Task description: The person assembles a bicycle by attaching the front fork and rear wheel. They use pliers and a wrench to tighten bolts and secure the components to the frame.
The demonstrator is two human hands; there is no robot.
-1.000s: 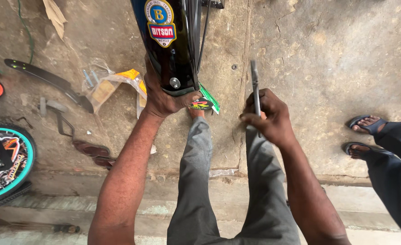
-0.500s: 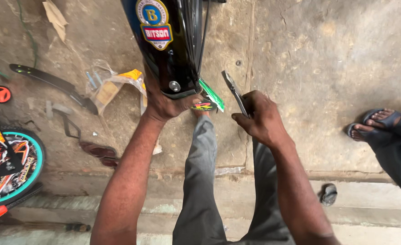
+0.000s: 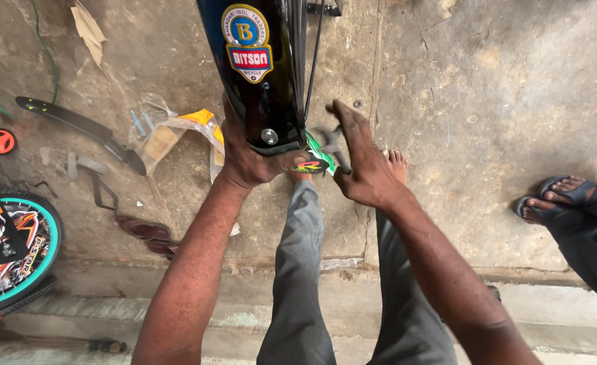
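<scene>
While the person's grey-trousered legs (image 3: 298, 284) fill the bottom of the view, both forearms reach up and away from the camera toward a glossy black bicycle head tube (image 3: 261, 81). The left hand (image 3: 248, 159) is wrapped around the tube's lower end, fingers curled tightly under it, steadying the frame over the person's bare feet (image 3: 394, 162). The right hand (image 3: 363, 169) has moved in since half a second ago: then it held a slim metal tool out to the right of the tube, and now it sits just beside the tube's base with the tool (image 3: 332, 142) swung in toward the green sticker-marked part (image 3: 315, 159) beneath. That looks like the tool being brought to the fitting at the bottom of the tube. The right hand's index finger stretches out along the top while the other fingers close on the tool; the tool itself is blurred, so its kind and its tip are hard to make out.

Farther off on the concrete floor (image 3: 488, 101) lie a crumpled clear plastic wrapper (image 3: 170, 132), a black mudguard (image 3: 75, 125), and a child's bicycle wheel with a teal rim (image 3: 21, 257), cut off at the left edge. Another person's sandalled feet (image 3: 555, 196) stand at the right, the rest out of frame.
</scene>
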